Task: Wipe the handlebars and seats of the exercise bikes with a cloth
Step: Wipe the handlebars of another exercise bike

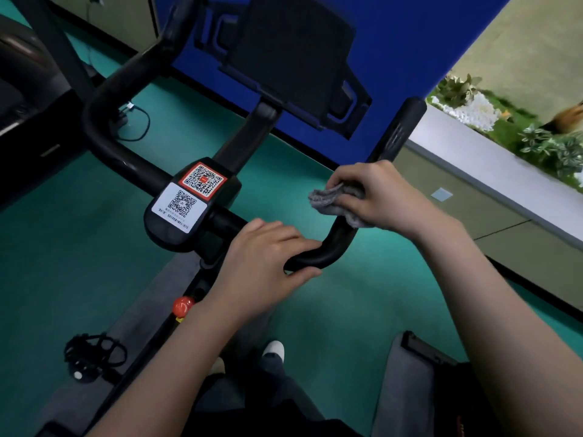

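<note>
A black exercise-bike handlebar (394,134) curves across the middle of the head view, with a hub carrying two QR-code stickers (189,197). My right hand (378,193) grips a crumpled grey cloth (331,203) wrapped round the right upright bar. My left hand (265,263) holds the lower bend of the same bar, fingers over the top and thumb underneath. The bike's seat is out of sight.
A black tablet holder (293,58) rises above the hub before a blue wall panel (410,36). A red knob (183,305) and a pedal (91,357) sit lower left. A grey ledge with plants (504,146) runs along the right. Green floor (63,247) lies below.
</note>
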`<state>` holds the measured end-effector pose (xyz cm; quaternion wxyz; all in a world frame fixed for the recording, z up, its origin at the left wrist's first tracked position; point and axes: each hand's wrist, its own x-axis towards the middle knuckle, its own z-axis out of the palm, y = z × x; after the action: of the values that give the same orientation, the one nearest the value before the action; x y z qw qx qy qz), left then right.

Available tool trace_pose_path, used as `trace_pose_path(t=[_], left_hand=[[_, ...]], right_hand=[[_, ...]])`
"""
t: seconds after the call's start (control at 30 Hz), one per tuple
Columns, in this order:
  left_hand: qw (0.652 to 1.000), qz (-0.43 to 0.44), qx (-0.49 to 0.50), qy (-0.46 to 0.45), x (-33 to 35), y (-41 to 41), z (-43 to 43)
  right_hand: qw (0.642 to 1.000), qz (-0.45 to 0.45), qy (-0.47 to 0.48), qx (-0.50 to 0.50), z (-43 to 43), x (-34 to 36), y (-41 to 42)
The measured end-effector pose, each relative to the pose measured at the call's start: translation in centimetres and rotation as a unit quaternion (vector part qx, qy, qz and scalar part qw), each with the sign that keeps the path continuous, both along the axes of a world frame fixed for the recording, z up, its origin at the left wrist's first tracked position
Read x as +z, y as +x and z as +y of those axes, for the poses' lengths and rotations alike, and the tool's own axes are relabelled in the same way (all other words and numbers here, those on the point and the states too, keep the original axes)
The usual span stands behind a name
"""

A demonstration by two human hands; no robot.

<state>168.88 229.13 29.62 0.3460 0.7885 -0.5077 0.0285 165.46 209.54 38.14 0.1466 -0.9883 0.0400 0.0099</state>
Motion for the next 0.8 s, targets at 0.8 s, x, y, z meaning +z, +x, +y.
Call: trace_pose_path(t=[0.8], left_hand=[[0.999,0.042,0.002,0.026,0.6,0.0,-0.2]], right_hand=[[0.982,-0.189,0.025,-0.005,-1.5,-2.3,-1.9]])
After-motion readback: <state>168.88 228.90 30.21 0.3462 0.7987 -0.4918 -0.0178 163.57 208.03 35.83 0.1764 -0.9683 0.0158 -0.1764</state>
